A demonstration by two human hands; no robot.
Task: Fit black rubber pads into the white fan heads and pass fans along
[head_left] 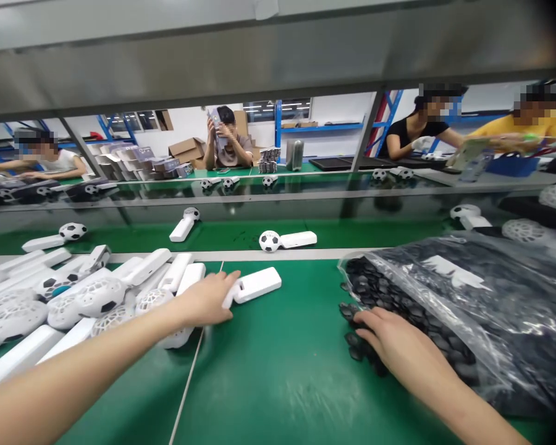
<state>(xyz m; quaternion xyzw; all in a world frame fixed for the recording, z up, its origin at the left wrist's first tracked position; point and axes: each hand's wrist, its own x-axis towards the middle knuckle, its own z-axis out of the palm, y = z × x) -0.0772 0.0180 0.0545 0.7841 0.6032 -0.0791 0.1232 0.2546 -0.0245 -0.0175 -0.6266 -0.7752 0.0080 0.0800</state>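
My left hand [209,301] is closed over the round end of a white handheld fan [259,284], whose handle points right on the green bench. The hand hides most of that end. To its left lies a pile of similar fans [102,293] with soccer-ball heads, several showing open white grilles. On the right, my right hand [393,340] has its fingers curled down onto small black plastic pieces [356,346] at the mouth of a clear plastic bag [500,296]. Its fingertips pinch among these pieces, partly hidden.
Beyond a pale rail [231,255], a green conveyor belt [227,235] carries spaced-out fans, including a soccer-ball fan [269,241]. A metal beam [278,55] crosses overhead. Across the line, co-workers sit at benches, near boxes [139,162] and blue shelving [324,128].
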